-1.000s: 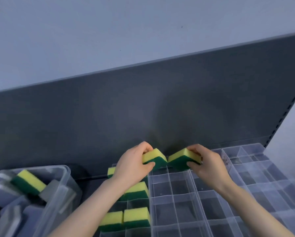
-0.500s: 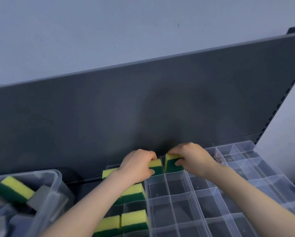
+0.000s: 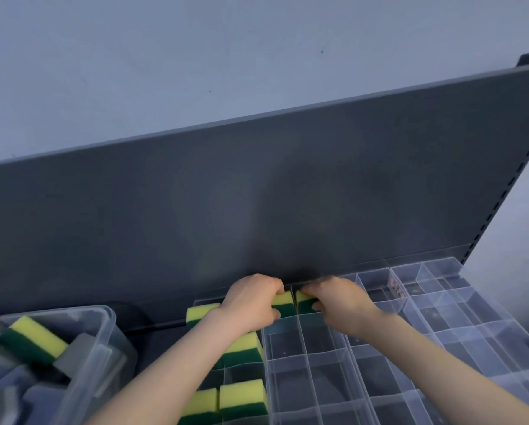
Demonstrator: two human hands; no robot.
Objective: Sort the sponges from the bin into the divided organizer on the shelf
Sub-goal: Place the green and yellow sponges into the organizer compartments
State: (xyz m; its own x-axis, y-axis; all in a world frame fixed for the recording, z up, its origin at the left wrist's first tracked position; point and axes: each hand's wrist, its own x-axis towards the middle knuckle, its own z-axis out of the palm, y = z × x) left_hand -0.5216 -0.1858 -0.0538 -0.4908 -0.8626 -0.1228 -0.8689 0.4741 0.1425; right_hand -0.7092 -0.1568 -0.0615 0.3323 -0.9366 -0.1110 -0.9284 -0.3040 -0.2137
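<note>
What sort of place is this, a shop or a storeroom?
Probably a stockroom or shop aisle, though I can't be sure: a dark shelving back panel with a slotted upright, a clear divided organizer, and a clear bin holding a yellow-and-green sponge.

We see clear, glossy plastic in the organizer (image 3: pixel 441 348) and the bin (image 3: pixel 103 314). The sponges (image 3: pixel 243 392) look matt: yellow foam on a coarser green scouring layer. The back panel (image 3: pixel 257 194) is smooth, matt grey, like painted metal.
</note>
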